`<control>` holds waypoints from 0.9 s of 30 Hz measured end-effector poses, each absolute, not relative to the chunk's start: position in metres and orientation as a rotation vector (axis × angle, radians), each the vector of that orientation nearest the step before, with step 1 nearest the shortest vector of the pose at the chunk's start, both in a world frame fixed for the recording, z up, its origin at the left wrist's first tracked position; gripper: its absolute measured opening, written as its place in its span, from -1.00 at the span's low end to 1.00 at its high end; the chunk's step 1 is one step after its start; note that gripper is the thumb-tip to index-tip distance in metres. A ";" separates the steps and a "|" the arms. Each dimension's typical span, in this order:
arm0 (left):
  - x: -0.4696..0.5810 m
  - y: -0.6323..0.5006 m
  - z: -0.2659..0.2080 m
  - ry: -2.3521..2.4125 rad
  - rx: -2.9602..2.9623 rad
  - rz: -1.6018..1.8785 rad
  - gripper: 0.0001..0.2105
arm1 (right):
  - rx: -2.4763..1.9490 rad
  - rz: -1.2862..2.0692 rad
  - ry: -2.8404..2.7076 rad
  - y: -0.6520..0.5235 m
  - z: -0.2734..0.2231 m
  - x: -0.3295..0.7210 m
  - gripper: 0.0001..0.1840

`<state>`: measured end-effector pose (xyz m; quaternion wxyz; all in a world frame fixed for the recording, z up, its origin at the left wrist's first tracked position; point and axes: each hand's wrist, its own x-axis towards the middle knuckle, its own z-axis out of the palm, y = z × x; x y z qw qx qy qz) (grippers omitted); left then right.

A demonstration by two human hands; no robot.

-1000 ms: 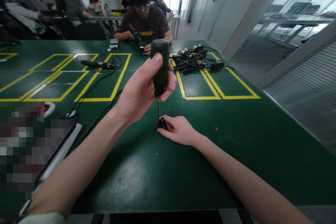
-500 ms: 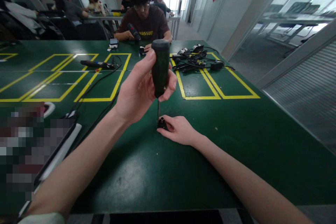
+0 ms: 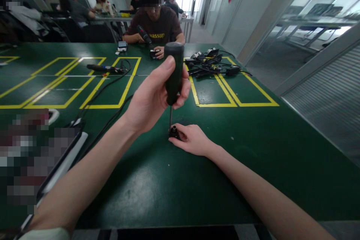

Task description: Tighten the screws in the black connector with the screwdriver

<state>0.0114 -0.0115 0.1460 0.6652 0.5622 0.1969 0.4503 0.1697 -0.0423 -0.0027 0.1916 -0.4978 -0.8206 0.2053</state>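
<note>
My left hand (image 3: 153,95) is wrapped round the dark handle of a screwdriver (image 3: 173,75), held upright with its thumb along the handle. The thin shaft points straight down to a small black part (image 3: 173,132) on the green table. Whether the tip sits in a screw is too small to make out. My right hand (image 3: 192,138) rests on the table and pinches that black part between thumb and fingers. A short round metal piece stands up from the part, beside the shaft.
A pile of black cables and adapters (image 3: 210,63) lies at the back right. A corded black tool (image 3: 105,69) lies back left, its cable (image 3: 105,123) running forward. Across the table a co-worker (image 3: 154,22) holds a power screwdriver (image 3: 144,34). A blurred-out device (image 3: 60,157) is at left.
The top of the screwdriver handle and my left hand have shifted slightly to the right. My right hand and the black part stay nearly in place.
</note>
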 end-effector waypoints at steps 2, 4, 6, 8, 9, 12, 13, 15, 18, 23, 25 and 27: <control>0.012 -0.012 0.146 0.474 1.276 1.023 -0.58 | -1.398 0.581 -2.299 -0.042 -0.003 0.169 -0.72; 0.012 -0.012 0.146 0.479 1.287 1.027 -0.59 | -1.398 0.583 -2.296 -0.042 -0.003 0.169 -0.72; 0.012 -0.012 0.146 0.473 1.300 1.026 -0.60 | -1.395 0.578 -2.298 -0.042 -0.003 0.169 -0.71; 0.012 -0.012 0.145 0.460 1.307 1.026 -0.63 | -1.388 0.579 -2.300 -0.042 -0.003 0.170 -0.72; 0.012 -0.012 0.145 0.441 1.304 1.027 -0.64 | -1.384 0.582 -2.300 -0.042 -0.003 0.170 -0.72; 0.011 -0.010 0.142 0.373 1.295 1.038 -0.71 | -1.379 0.593 -2.296 -0.042 -0.002 0.171 -0.72; 0.011 -0.010 0.142 0.367 1.303 1.045 -0.72 | -1.380 0.597 -2.294 -0.042 -0.002 0.171 -0.72; 0.011 -0.008 0.140 0.395 1.332 1.059 -0.71 | -1.382 0.597 -2.291 -0.042 -0.002 0.171 -0.72; 0.011 -0.007 0.139 0.433 1.355 1.070 -0.68 | -1.381 0.586 -2.294 -0.042 -0.003 0.171 -0.72; 0.011 -0.009 0.143 0.369 1.342 1.054 -0.68 | -1.379 0.575 -2.302 -0.042 -0.004 0.171 -0.73; 0.011 -0.010 0.145 0.370 1.344 1.035 -0.60 | -1.385 0.576 -2.303 -0.042 -0.003 0.171 -0.73; 0.012 -0.010 0.146 0.394 1.347 1.037 -0.56 | -1.391 0.579 -2.304 -0.042 -0.003 0.171 -0.73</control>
